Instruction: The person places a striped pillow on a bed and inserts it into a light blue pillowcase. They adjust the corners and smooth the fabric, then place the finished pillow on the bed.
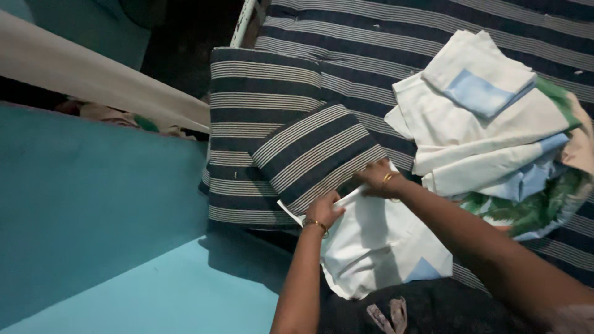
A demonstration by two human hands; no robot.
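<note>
A white cloth with a light-blue patch [383, 247] lies on my lap and over the edge of a striped mattress [396, 55]. My left hand [323, 209] pinches the cloth's upper edge, a gold bangle on its wrist. My right hand [378, 178], also with a bangle, grips the same folded edge a little to the right. Both hands rest against a small striped pillow [315, 151] that lies tilted on a larger striped cushion [247, 124].
A heap of folded white, light-blue and green leaf-print cloths [495, 130] sits on the mattress at the right. A teal wall [93, 192] and lighter teal floor [173, 291] fill the left. A white metal bed-frame bar [242, 21] shows at the top.
</note>
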